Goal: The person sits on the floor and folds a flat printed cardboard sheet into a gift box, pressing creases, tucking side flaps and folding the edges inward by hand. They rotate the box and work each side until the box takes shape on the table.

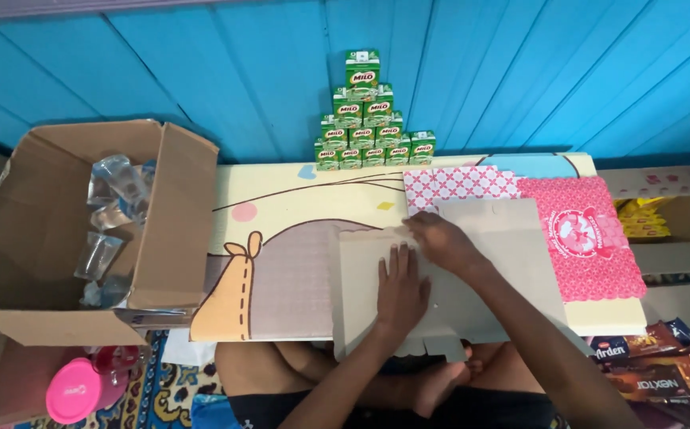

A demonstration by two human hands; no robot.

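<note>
Both hands press flat on the cardboard sheet (472,270) near the table (281,206) front edge: left hand (400,290) and right hand (444,238) grip nothing, fingers wide.

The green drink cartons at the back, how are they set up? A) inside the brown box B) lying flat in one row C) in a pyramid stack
C: the green drink cartons stand in a pyramid against the blue wall, four at the bottom and one on top.

Pink patterned sheet (579,238), green cartons (363,119), blue wall (162,63).
</note>
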